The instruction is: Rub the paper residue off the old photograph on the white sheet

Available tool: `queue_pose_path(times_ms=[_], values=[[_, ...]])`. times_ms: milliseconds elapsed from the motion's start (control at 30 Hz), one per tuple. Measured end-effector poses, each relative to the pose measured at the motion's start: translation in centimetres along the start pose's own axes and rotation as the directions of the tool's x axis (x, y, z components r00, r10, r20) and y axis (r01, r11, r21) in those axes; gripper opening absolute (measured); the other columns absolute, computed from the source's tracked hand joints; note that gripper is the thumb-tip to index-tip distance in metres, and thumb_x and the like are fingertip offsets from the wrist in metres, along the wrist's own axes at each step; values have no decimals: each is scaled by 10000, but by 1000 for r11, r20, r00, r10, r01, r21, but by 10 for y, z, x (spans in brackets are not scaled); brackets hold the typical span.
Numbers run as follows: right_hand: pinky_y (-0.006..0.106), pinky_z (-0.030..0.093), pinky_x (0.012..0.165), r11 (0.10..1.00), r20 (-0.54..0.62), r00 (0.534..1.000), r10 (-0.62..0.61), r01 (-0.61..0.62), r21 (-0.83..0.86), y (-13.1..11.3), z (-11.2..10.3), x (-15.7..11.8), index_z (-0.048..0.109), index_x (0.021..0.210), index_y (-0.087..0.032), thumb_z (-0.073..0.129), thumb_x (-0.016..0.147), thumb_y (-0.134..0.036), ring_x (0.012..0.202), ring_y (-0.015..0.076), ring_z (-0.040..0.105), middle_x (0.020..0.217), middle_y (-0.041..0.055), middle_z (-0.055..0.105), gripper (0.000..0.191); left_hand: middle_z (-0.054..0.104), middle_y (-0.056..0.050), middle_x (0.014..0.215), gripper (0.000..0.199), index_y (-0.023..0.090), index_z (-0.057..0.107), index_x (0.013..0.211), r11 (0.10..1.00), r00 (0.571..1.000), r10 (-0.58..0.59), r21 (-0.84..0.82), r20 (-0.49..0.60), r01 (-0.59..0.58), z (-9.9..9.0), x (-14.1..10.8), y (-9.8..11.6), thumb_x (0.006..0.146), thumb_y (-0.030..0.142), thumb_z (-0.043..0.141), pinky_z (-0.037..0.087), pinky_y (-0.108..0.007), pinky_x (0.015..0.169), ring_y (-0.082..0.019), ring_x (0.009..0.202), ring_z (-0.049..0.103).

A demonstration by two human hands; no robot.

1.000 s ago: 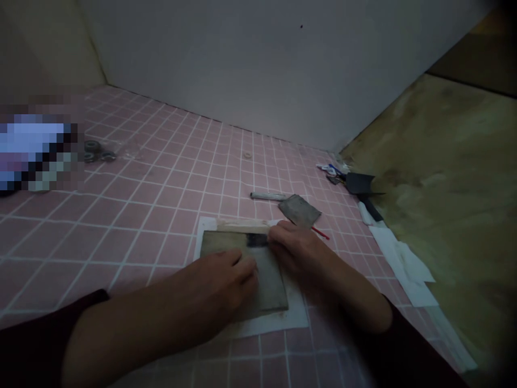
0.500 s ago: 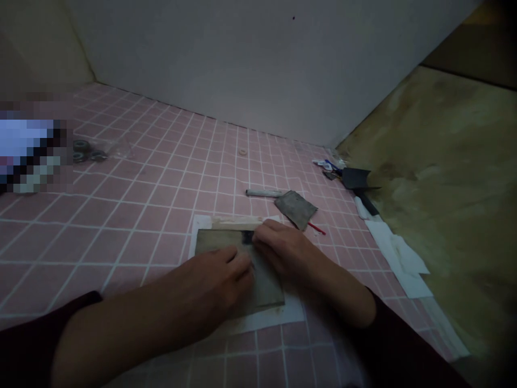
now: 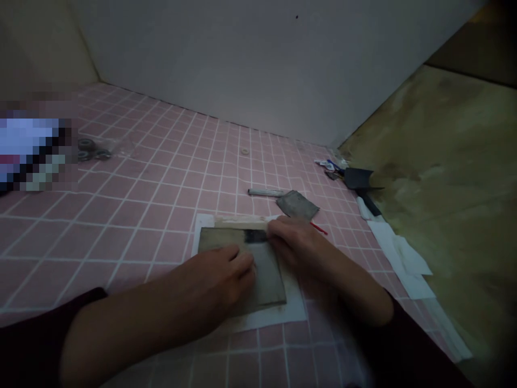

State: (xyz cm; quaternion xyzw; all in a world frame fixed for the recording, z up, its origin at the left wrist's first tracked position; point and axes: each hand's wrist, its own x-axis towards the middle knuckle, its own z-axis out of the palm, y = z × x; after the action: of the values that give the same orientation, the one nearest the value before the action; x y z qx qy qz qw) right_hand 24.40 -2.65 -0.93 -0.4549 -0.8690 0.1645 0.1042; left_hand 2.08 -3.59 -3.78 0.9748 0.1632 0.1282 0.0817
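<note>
A flat, greyish square sheet (image 3: 264, 275) lies on white paper (image 3: 299, 312), with a dark patch (image 3: 254, 236) near its top edge. My left hand (image 3: 226, 277) rests over the sheet's left and middle part, its fingers curled together; what they hold, if anything, is hidden. My right hand (image 3: 293, 240) is closed at the sheet's upper right, its fingertips at the right end of the dark patch. Whether something small is pinched there I cannot make out. Beyond the right hand are a smaller grey square piece (image 3: 298, 205) and a red stick (image 3: 319, 228).
A whitish tube (image 3: 264, 192) lies behind the sheet on the pink checked cloth (image 3: 161, 215). A small ring (image 3: 244, 151) is farther back. Along the right wall are a black scoop-like tool (image 3: 358, 178) and white papers (image 3: 399, 258). Dark rolls (image 3: 85, 145) sit at left.
My right hand has slid to the right along the sheet's top edge, and more of the dark patch shows. The left hand stays nearly in place. The view has shifted slightly.
</note>
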Motion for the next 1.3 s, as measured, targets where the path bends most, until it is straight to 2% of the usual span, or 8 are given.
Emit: queue_pose_path(times_ms=[100, 267, 433, 533, 767, 933, 1067, 1300], values=[[272, 355, 646, 999, -22, 999, 30, -31, -32, 1, 0, -1, 464, 774, -190, 443, 894, -70, 713, 149, 479, 769, 21, 523, 171, 529, -46, 877, 90, 157, 552, 879, 1000, 1000, 6, 4, -1, -6, 0, 0, 0, 908, 115, 478, 337, -336, 620, -182, 717, 398], [277, 380, 667, 999, 8, 999, -39, 39, 14, -5, 5, 2, 465, 803, -189, 436, 902, -76, 741, 155, 493, 802, 30, 523, 153, 517, -44, 868, 100, 159, 545, 870, 1000, 999, 2, -14, -40, -2, 1, 0, 0, 900, 100, 470, 342, -343, 628, -183, 708, 394], [280, 372, 657, 1000, -4, 1000, 20, -20, -7, -5, 4, 1, 450, 785, -196, 441, 887, -64, 732, 157, 489, 780, 21, 520, 167, 523, -43, 871, 97, 158, 551, 881, 1000, 1000, 9, -2, -16, -9, 1, 0, 1, 904, 103, 475, 338, -343, 617, -184, 711, 402], [271, 377, 663, 999, 24, 999, -23, 22, 27, -9, 6, 3, 456, 818, -194, 441, 891, -70, 747, 150, 494, 825, 25, 525, 144, 521, -43, 868, 110, 160, 546, 867, 1000, 999, -11, -1, -38, 11, 1, 0, 1, 898, 90, 467, 331, -341, 611, -182, 703, 398], [264, 337, 627, 999, 19, 999, 32, -31, -43, 0, -1, 0, 427, 749, -197, 464, 869, -53, 686, 136, 463, 744, 1, 500, 191, 528, -44, 870, 106, 155, 555, 887, 1000, 1000, 9, -8, -10, -9, -1, 1, 0, 926, 119, 463, 341, -345, 628, -184, 712, 399], [269, 371, 662, 1000, 6, 1000, -26, 26, 17, -6, 5, 2, 456, 806, -196, 441, 892, -68, 730, 145, 485, 804, 16, 515, 154, 514, -44, 850, 140, 157, 548, 844, 1000, 999, 0, -10, -37, 0, 0, 1, 1, 924, 106, 444, 333, -336, 623, -180, 698, 385], [272, 360, 652, 1000, -6, 1000, 17, -17, -11, 0, 1, 0, 435, 767, -200, 450, 864, -40, 711, 145, 480, 769, 9, 512, 188, 522, -47, 868, 120, 152, 550, 867, 1000, 1000, 10, -23, -11, -10, -2, 1, 0, 923, 108, 454, 339, -331, 623, -182, 712, 397], [273, 365, 656, 1000, 12, 1000, -13, 13, -3, -7, 4, 3, 453, 800, -195, 423, 881, -63, 733, 153, 483, 796, 22, 505, 158, 511, -45, 847, 131, 158, 544, 860, 1000, 997, 13, -1, -76, -13, 1, 0, 0, 912, 97, 440, 338, -336, 624, -180, 697, 384]])
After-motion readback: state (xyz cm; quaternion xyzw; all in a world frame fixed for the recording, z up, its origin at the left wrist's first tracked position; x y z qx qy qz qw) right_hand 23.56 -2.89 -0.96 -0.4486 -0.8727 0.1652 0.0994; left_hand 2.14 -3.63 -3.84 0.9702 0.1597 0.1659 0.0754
